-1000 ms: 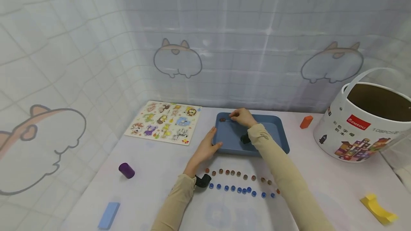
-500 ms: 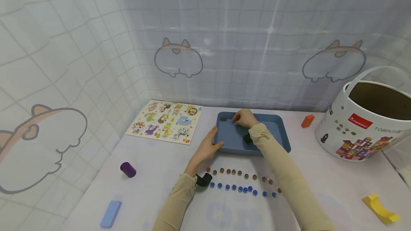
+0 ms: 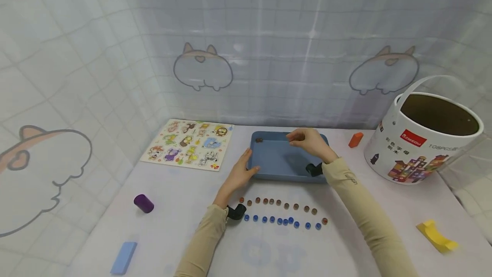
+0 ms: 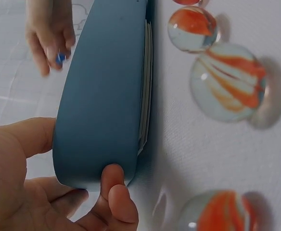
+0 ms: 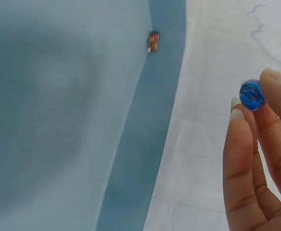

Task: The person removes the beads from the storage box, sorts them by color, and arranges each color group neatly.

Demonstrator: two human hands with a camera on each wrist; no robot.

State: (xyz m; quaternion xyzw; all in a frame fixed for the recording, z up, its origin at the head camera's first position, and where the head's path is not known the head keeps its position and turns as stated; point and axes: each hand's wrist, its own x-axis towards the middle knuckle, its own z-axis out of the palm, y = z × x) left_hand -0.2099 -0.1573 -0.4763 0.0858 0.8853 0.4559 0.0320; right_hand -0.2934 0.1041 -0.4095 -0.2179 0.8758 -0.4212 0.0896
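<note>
My right hand (image 3: 309,142) is above the far side of the shallow blue tray (image 3: 280,178). Its thumb and fingertips pinch a blue swirled marble (image 5: 251,95), seen close up in the right wrist view. At the tray's near-left corner, my left hand (image 3: 237,174) holds the edge, with the thumb at the front wall and the fingers along the left side. A small reddish-brown marble cluster (image 3: 259,139) lies in the tray's far-left corner. In front of the tray are a row of orange-brown marbles (image 3: 286,206) and a row of blue marbles (image 3: 272,219).
An animal puzzle board (image 3: 188,145) lies at the back left. At the right stands a white bucket (image 3: 419,144), with an orange block (image 3: 355,139) beside it. A purple cylinder (image 3: 144,203), a light-blue block (image 3: 124,258) and a yellow arch block (image 3: 437,236) are spread around the table.
My right hand has moved to the right and lifted away from the tray's far-left area, and the marble is in its fingers. My left hand stays at the tray corner; the head view has shifted slightly.
</note>
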